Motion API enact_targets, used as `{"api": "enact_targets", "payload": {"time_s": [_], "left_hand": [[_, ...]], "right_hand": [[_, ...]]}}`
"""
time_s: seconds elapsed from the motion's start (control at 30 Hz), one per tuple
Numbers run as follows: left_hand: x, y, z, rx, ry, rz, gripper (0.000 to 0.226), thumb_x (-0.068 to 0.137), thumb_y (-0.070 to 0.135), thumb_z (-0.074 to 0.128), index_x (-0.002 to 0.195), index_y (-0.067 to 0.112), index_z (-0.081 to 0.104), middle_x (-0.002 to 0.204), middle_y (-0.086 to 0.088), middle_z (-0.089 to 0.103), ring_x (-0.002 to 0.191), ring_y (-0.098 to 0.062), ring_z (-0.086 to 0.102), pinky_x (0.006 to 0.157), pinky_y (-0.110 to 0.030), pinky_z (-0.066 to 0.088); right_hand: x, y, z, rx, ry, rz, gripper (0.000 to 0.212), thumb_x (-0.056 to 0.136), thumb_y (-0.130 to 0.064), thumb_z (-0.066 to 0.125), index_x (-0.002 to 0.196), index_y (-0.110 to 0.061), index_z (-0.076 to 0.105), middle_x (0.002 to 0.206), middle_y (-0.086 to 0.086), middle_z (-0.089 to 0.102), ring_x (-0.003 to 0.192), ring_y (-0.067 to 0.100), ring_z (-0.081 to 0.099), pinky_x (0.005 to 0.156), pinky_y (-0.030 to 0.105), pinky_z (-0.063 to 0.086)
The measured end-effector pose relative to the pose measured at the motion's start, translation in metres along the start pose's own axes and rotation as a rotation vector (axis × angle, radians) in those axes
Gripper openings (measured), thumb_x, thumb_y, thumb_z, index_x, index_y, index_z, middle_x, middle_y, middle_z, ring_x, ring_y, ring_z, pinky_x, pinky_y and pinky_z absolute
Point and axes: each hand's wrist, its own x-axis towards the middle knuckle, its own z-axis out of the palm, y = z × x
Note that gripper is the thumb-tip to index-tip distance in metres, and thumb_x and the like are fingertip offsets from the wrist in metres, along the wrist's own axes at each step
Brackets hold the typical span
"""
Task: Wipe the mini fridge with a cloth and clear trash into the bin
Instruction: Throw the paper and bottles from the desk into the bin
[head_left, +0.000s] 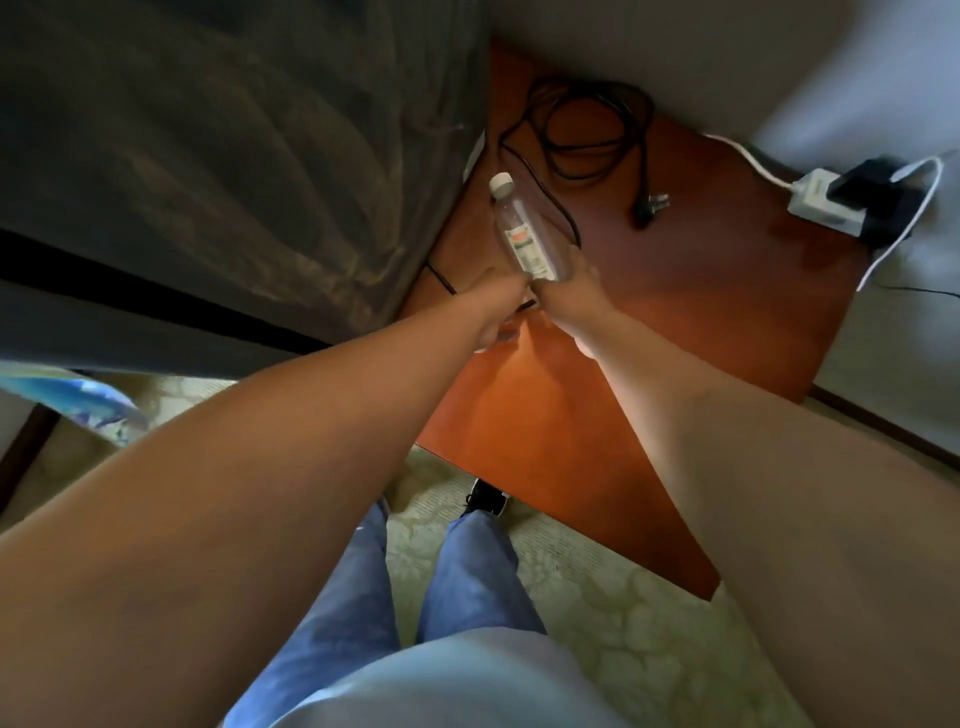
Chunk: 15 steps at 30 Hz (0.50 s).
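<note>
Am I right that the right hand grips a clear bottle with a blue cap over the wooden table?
Not quite: in the head view the cap is white, not blue. The right hand does grip the clear bottle over the wooden table.

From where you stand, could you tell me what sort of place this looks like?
Probably a hotel room or bedroom. A bed with a dark cover stands beside a wooden bedside table, a white power strip sits at the table's edge, and patterned carpet covers the floor.
</note>
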Motion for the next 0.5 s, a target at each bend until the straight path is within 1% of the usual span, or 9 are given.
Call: {"api": "enact_targets", "payload": {"time_s": [0.1,0.17,0.2,0.23,0.3,0.33,0.37,0.43,0.5], "left_hand": [[0.012,0.002,0.002,-0.007,0.023,-0.007,0.024,0.100,0.033,0.051,0.120,0.025,0.059,0.101,0.002,0.062,0.095,-0.017,0.058,0.088,-0.038,0.057],[0.017,-0.001,0.000,-0.004,0.035,-0.031,0.019,0.101,0.033,0.051,0.113,0.022,0.061,0.094,0.000,0.064,0.093,-0.017,0.059,0.090,-0.037,0.056],[0.018,-0.005,-0.002,-0.005,0.045,-0.048,0.018,0.101,0.032,0.051,0.108,0.020,0.062,0.085,0.000,0.065,0.089,-0.016,0.059,0.090,-0.036,0.056],[0.019,-0.008,-0.005,-0.004,0.047,-0.063,0.019,0.101,0.031,0.052,0.107,0.018,0.064,0.074,0.000,0.064,0.085,-0.016,0.059,0.091,-0.035,0.055],[0.015,-0.014,-0.011,0.016,0.030,-0.080,0.023,0.101,0.031,0.054,0.114,0.015,0.065,0.064,0.000,0.065,0.079,-0.014,0.061,0.092,-0.034,0.054],[0.010,-0.016,-0.015,0.034,0.018,-0.083,0.024,0.101,0.031,0.054,0.118,0.015,0.064,0.069,0.000,0.068,0.077,-0.014,0.063,0.091,-0.034,0.054],[0.005,-0.018,-0.018,0.056,0.009,-0.083,0.025,0.102,0.031,0.055,0.120,0.016,0.063,0.080,0.000,0.071,0.077,-0.014,0.064,0.088,-0.033,0.054],[-0.009,-0.023,-0.027,0.126,-0.017,-0.086,0.028,0.101,0.034,0.056,0.123,0.019,0.063,0.101,0.001,0.070,0.085,-0.014,0.065,0.083,-0.032,0.054],[-0.026,-0.030,-0.037,0.222,-0.060,-0.103,0.028,0.097,0.032,0.058,0.121,0.020,0.065,0.112,0.001,0.070,0.094,-0.016,0.066,0.085,-0.033,0.054]], "right_hand": [[0.012,0.003,0.009,-0.025,-0.080,-0.013,0.072,0.086,-0.037,0.058,0.152,-0.025,0.031,0.132,0.003,0.052,0.118,0.027,0.056,0.097,0.045,0.053],[0.012,0.007,0.016,-0.029,-0.129,0.019,0.062,0.091,-0.034,0.058,0.147,-0.015,0.037,0.128,0.009,0.057,0.113,0.028,0.058,0.096,0.045,0.052],[0.010,0.009,0.019,-0.020,-0.134,0.040,0.058,0.091,-0.034,0.059,0.142,-0.010,0.041,0.121,0.010,0.060,0.107,0.027,0.059,0.092,0.043,0.053],[0.009,0.012,0.022,-0.010,-0.129,0.061,0.057,0.088,-0.036,0.061,0.135,-0.007,0.047,0.111,0.009,0.062,0.097,0.025,0.060,0.082,0.039,0.054],[0.002,0.015,0.025,0.023,-0.159,0.113,0.056,0.082,-0.039,0.066,0.124,-0.004,0.056,0.092,0.005,0.063,0.078,0.019,0.058,0.064,0.032,0.049],[-0.004,0.015,0.024,0.043,-0.204,0.138,0.051,0.082,-0.037,0.070,0.121,-0.006,0.059,0.091,0.003,0.065,0.076,0.017,0.060,0.065,0.031,0.051],[-0.009,0.015,0.023,0.063,-0.256,0.151,0.049,0.083,-0.034,0.073,0.122,-0.008,0.059,0.096,0.003,0.069,0.083,0.017,0.064,0.074,0.032,0.054],[-0.021,0.015,0.020,0.063,-0.346,0.178,0.062,0.082,-0.031,0.078,0.133,-0.010,0.051,0.113,0.008,0.069,0.102,0.021,0.066,0.095,0.041,0.054],[-0.036,0.011,0.015,0.005,-0.440,0.199,0.066,0.083,-0.028,0.077,0.138,-0.010,0.046,0.119,0.010,0.067,0.105,0.022,0.066,0.100,0.044,0.052]]}}
